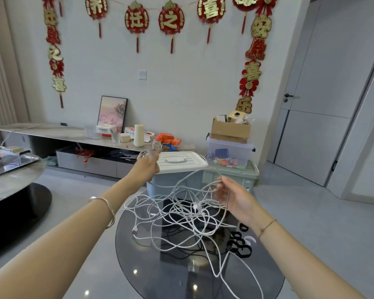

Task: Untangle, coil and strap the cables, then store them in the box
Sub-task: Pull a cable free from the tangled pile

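A person's two bare arms reached out over a round dark glass table (160, 277). A loose tangle of white cables (181, 214) lay across the middle and far half of the table, with at least one black cable (181, 249) under it and a white plug end (135, 230) toward the left edge. The left hand (146, 167) was raised past the far edge, its fingers curled round a few small loops of white cable. The right hand (235, 197) was held above the far right part of the table and pinched a single strand that ran down into the tangle. Several black straps (240, 244) lay in a row near the right edge, unused. A storage box (173, 182) with a white handled lid (179, 162) stood on the floor just beyond the far edge, lid on. The step in hand looked like untangling and coiling the first cable. The next move likely called for feeding the pinched strand free of the knot without tightening it, then adding loops to the left hand.
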Tool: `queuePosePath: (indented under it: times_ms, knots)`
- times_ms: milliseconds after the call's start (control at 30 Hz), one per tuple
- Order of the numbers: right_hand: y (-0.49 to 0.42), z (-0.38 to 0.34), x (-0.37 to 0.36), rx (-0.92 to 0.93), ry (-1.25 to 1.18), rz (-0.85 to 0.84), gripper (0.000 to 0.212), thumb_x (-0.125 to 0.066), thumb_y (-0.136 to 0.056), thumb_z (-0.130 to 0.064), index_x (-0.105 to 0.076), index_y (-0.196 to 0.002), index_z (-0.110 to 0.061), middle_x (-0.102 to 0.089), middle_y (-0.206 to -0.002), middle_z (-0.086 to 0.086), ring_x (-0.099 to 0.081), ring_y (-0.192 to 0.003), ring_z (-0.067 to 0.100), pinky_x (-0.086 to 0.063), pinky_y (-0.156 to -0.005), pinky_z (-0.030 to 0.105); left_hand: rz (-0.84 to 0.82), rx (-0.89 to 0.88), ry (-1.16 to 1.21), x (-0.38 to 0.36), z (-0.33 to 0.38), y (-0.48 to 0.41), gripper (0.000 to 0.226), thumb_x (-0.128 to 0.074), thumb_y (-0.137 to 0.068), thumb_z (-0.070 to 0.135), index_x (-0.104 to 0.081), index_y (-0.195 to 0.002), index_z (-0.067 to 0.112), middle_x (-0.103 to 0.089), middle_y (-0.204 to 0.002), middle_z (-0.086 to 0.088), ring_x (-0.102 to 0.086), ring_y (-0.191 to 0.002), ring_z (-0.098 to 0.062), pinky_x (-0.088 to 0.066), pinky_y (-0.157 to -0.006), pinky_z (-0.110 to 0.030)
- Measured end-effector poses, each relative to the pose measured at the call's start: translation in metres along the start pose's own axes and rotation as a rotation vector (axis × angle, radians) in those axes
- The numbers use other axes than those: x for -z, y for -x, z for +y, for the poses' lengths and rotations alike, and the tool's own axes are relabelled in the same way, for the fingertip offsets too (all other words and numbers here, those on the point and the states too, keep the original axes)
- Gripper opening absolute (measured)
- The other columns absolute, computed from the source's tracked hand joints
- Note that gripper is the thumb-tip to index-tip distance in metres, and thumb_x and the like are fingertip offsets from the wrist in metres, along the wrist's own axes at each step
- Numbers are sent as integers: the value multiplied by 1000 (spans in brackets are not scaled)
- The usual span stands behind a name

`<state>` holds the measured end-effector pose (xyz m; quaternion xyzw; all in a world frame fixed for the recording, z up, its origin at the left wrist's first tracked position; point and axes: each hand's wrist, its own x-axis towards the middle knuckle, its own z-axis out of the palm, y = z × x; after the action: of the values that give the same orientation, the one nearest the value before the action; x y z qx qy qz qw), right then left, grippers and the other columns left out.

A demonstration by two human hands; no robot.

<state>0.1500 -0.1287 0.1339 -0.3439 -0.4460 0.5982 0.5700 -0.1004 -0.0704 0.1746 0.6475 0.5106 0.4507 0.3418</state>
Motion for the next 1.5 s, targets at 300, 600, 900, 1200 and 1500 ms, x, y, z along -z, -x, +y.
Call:
queuePosePath:
  times_ms: [300, 600, 900, 1200, 1500]
  knots:
    - [-9, -16, -4, 61, 216, 283, 26, -56, -94, -25, -69, -76, -11, -66, -58, -5, -56, -46, 2, -46, -41, 13, -423, -136, -50, -36, -9, 19, 25, -61, -90, 44, -72, -72, 30, -68, -75, 12, -47, -51, 3, -37, -49, -8]
    - [-5, -36, 32, 80, 102, 524, 28, -47, -99, -26, -56, -77, -10, -55, -64, 2, -56, -55, 12, -50, -54, 22, -180, 127, 165, -14, -34, 8, 21, -60, -91, 39, -76, -93, 25, -40, -54, 8, -25, -41, -9, -20, -38, -19]
    - [-8, -28, 44, 86, 86, 705, 34, -36, -101, -17, -47, -70, -9, -55, -66, 8, -57, -57, 20, -52, -45, 24, 60, 207, 491, 0, -28, 1, 20, -55, -95, 32, -69, -102, 19, -30, -54, 5, -17, -35, -6, -14, -38, -18]
    - [-15, 2, -13, 308, 1004, 338, 19, -45, -98, -15, -57, -111, -19, -58, -112, -8, -55, -104, 10, -39, -84, 18, 79, 36, 637, -20, 18, 2, 24, -59, -92, 35, -64, -97, 12, -35, -55, 4, -22, -34, -4, -17, -40, -19]
    - [-10, -47, -95, -62, 562, 54, 44, -42, -98, -41, -60, -115, -5, -68, -109, 11, -62, -92, 21, -49, -87, 33, -127, -40, 468, -31, 38, 5, 49, -19, -101, 53, -63, -114, 36, -69, -109, 13, -27, -34, -3, -22, -46, -25]
